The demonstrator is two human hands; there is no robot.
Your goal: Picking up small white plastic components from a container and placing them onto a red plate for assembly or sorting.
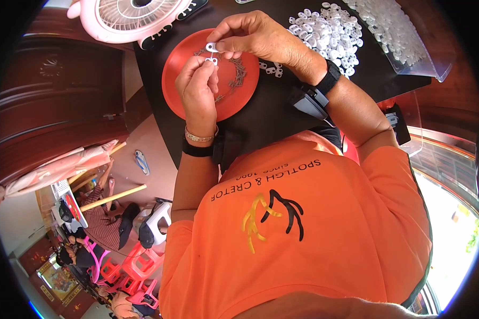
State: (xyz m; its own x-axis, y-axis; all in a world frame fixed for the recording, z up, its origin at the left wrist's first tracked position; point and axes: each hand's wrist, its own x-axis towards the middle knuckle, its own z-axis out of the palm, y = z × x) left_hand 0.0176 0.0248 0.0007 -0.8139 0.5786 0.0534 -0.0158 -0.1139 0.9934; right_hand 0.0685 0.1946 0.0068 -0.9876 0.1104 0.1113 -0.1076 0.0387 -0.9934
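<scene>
Over a round red tray (178, 69), my two hands are close together, each closed in a pinch. My left hand (198, 90) grips a small white plastic piece with holes (213, 60) between thumb and fingertips. Just above it, my right hand (250, 40) pinches a white oval plastic piece (212, 47). A thin metal part seems to run between the two pieces; its ends are hidden. Many thin grey metal pins (238, 74) lie in the tray beneath my hands.
Right of the tray, a heap of white oval pieces (330, 37) covers the dark table (282, 101). Several white pieces with holes (271, 69) lie by my right wrist. A clear bin (394, 40) of translucent parts stands far right, a pink fan (135, 18) far left. Other people sit at lower left.
</scene>
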